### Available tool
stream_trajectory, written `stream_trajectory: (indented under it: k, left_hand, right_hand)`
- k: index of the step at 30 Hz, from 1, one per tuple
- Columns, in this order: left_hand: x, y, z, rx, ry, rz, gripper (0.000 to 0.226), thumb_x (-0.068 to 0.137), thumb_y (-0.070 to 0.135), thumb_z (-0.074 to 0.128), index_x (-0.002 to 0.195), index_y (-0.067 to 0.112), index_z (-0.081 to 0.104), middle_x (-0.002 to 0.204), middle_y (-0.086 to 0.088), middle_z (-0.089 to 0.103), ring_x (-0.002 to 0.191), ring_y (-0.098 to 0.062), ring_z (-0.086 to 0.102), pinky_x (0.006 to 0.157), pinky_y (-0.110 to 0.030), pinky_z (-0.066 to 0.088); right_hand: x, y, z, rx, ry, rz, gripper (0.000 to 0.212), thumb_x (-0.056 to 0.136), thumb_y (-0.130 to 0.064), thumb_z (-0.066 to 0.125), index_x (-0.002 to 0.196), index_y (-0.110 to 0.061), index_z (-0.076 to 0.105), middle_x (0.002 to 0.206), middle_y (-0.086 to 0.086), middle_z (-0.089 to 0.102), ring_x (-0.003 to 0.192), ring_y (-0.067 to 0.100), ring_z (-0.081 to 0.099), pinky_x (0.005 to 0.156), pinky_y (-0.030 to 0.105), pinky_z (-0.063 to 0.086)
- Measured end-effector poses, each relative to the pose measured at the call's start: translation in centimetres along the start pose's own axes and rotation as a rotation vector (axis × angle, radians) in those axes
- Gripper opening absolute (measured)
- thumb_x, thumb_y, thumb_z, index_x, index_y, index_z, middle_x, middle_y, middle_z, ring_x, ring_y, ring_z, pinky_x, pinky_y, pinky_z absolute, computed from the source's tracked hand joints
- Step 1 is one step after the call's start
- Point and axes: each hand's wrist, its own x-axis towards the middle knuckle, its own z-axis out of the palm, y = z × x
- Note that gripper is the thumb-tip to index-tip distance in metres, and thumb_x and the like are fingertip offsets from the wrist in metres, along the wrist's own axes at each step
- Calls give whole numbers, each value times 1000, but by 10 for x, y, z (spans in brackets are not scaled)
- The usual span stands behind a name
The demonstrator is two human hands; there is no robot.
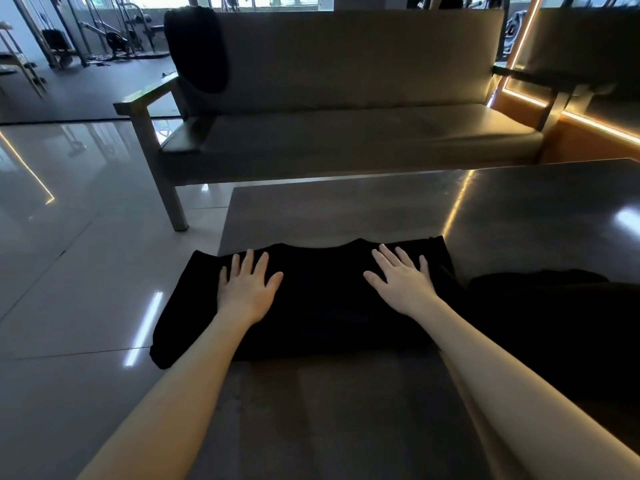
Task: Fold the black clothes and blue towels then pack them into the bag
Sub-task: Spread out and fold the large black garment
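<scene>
A black garment (318,306) is laid across the near part of a dark table (346,209), folded into a wide band. Its left end overhangs the left edge of the table; its right end lies on the tabletop.

The left hand (247,289) is placed palm down on the left part of the garment. Its fingers are straight and slightly spread, and nothing is gripped. The right hand (401,282) is placed palm down on the right part of the garment in the same manner, with the fingers extended and fanned and nothing gripped. The two hands are set well apart, with bare fabric between them.

A dark heap (554,323) is located on the table just beside the right end of the garment. It cannot be determined whether it is clothing or a bag.

A sofa (346,133) with wooden arms is positioned beyond the table. A black cloth (197,50) is draped over the left end of its backrest. A glossy tiled floor (86,220) is seen to the left, and exercise equipment (114,36) stands in the far background.
</scene>
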Motion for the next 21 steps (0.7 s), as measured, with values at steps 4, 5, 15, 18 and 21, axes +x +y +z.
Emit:
stream_trajectory:
  k: [4, 5, 15, 18, 21]
  left_hand:
    - [-3, -11, 1, 1, 23, -14, 61, 99, 54, 16, 152, 28, 6, 160, 1, -3, 147, -19, -5, 119, -39, -2]
    - [-4, -12, 0, -3, 35, -15, 60, 99, 53, 17, 152, 27, 8, 160, 1, -1, 147, -19, -5, 119, -39, -3]
    - [-47, -64, -14, -158, 61, -161, 57, 100, 48, 26, 152, 27, 14, 160, 5, 4, 147, -21, 3, 115, -49, 3]
    - [-49, -81, -13, -628, -41, -270, 61, 99, 47, 34, 151, 19, 18, 155, -10, 26, 139, -31, 29, 115, -46, 23]
    - [-56, -91, -10, -988, -254, -526, 69, 90, 65, 40, 134, 13, 44, 131, -18, 54, 117, -37, 53, 100, -47, 44]
  right_hand:
    - [-3, -1, 2, -2, 13, 6, 62, 99, -55, 19, 153, -27, 8, 161, -9, 0, 148, 17, -4, 117, 50, -5]
    - [-3, -1, 1, -6, 9, 9, 62, 99, -55, 19, 153, -26, 8, 161, -8, 0, 148, 17, -4, 117, 50, -5]
    - [-52, -23, 2, -22, 57, -18, 58, 100, -50, 27, 151, -23, 21, 160, -3, 13, 147, 19, 7, 116, 52, 0]
    - [-63, -25, 5, -26, 59, 3, 58, 100, -50, 26, 151, -23, 20, 160, -3, 13, 147, 19, 7, 116, 51, 1]
    - [-67, -27, 4, -42, 45, 8, 58, 101, -49, 24, 152, -23, 18, 160, -3, 11, 147, 20, 7, 116, 52, 2]
